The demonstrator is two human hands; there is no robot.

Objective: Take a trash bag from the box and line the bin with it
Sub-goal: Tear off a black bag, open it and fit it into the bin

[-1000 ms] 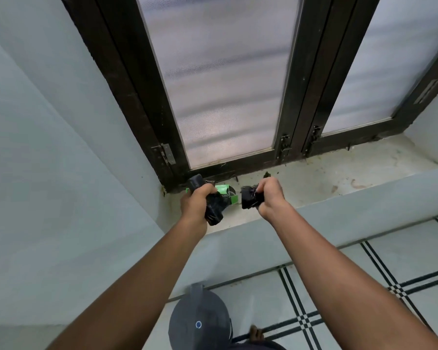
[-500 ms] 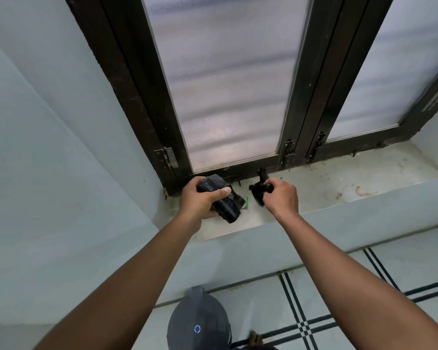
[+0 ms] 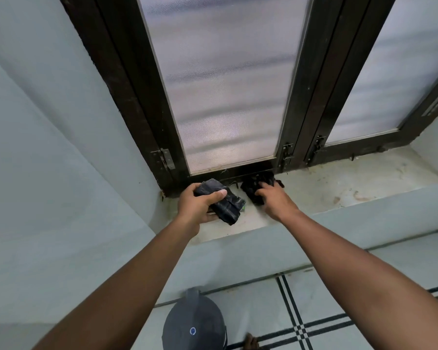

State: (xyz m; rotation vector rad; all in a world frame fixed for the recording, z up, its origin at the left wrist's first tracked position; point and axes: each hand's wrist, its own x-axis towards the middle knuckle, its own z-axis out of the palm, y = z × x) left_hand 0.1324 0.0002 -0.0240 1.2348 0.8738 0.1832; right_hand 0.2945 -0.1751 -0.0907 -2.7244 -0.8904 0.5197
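Note:
My left hand (image 3: 200, 207) is shut on a folded roll of black trash bags (image 3: 225, 205), held just above the left end of the window sill (image 3: 339, 190). A sliver of green packaging (image 3: 242, 207) peeks out beside the roll. My right hand (image 3: 276, 200) reaches onto a crumpled loose black bag (image 3: 253, 186) lying on the sill against the window frame. Its fingers lie on the bag, and whether they grip it is hidden. A dark grey bin (image 3: 192, 319) with a small blue dot stands on the floor below my arms.
A dark wooden window frame (image 3: 142, 109) with frosted panes rises right behind the sill. A pale wall closes in on the left. The stained sill runs to the right. Tiled floor with black lines (image 3: 299, 329) lies below, with a toe (image 3: 250, 342) beside the bin.
My right hand has carried the loose black bag back and down onto the sill by the frame. My left hand turned the roll, hiding most of the green packaging.

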